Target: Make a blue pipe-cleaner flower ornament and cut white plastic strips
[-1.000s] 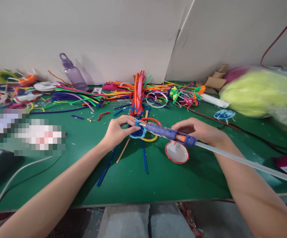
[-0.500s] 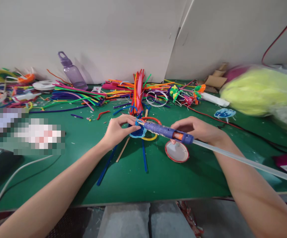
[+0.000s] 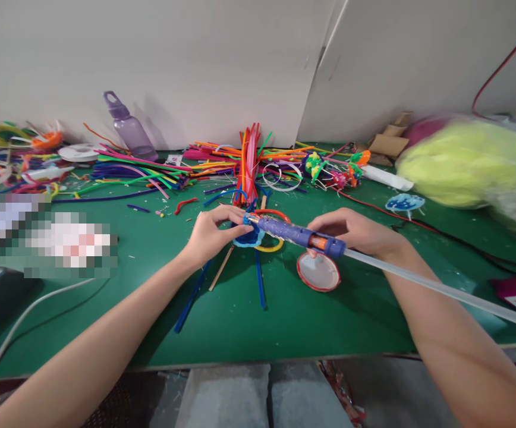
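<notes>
Over on the left of the green table [image 3: 222,333], a purple water bottle [image 3: 134,134] stands near the wall; might be some liquid low down, but the tinted plastic makes it hard to call. Moving right, the left hand [image 3: 213,233] has thumb and fingers pinched on a small blue piece [image 3: 248,239], mid-table, just in front of a red and pink bundle of stems [image 3: 248,169]. The nozzle [image 3: 254,220] of a glue gun [image 3: 289,232] sits right up by that thumb, and that's what'd worry me: if the tip's hot, one small slip or a fat blob of glue could burn a fingertip, or knock the piece crooked. The right hand [image 3: 349,229] is gripping the gun, though most of its fingers are hidden behind the body. That long glue stick [image 3: 418,279] out the back could catch the right forearm and swing the tip off too, I reckon. Just below that hand there's a red-rimmed dish [image 3: 319,273], whitish inside, can't tell if anything's in it. Far right, a clear plastic bag [image 3: 512,199] bulges with fluffy yellow stuff [image 3: 463,163].
</notes>
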Available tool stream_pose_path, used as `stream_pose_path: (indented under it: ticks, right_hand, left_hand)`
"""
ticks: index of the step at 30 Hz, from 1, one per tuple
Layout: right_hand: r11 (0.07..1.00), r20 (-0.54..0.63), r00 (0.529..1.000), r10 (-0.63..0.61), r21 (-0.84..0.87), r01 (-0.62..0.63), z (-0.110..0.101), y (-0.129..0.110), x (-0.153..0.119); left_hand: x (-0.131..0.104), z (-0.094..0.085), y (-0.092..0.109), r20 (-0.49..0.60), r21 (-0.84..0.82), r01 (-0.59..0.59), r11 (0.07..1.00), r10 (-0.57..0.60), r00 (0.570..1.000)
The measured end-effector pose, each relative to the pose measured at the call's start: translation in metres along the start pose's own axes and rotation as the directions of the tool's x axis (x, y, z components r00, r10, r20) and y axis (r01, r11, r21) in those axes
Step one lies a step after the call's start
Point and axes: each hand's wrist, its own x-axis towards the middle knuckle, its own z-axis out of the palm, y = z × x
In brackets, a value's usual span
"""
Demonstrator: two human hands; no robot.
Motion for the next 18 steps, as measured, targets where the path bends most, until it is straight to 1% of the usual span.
stream_pose_path:
  ticks: [6,10,14,18]
  right_hand:
    - [0.999,-0.014,1.000,0.002,-0.045,-0.002,-0.0022,0.0018,0.0002]
    - [0.999,-0.012,1.000,0.001,-0.036,-0.002,-0.0025,0.0032,0.0000]
    - [1.000,0.002,1.000,-0.004,-0.024,0.004,-0.0023,0.0028,-0.0005]
    - [0.999,-0.017,1.000,0.008,-0.038,-0.009,-0.0026,0.0013,-0.0004]
  left_hand:
    - [0.0008,0.0003,0.0016,-0.001,-0.028,0.021,0.999,-0.021,1.000]
    - [0.0011,0.0005,0.0042,0.005,-0.033,0.036,0.999,-0.036,0.999]
    - [0.0007,0.0002,0.0046,0.013,-0.038,0.030,0.999,-0.029,0.999]
    - [0.0005,0.0000,0.0046,0.021,-0.036,0.023,0.999,-0.023,1.000]
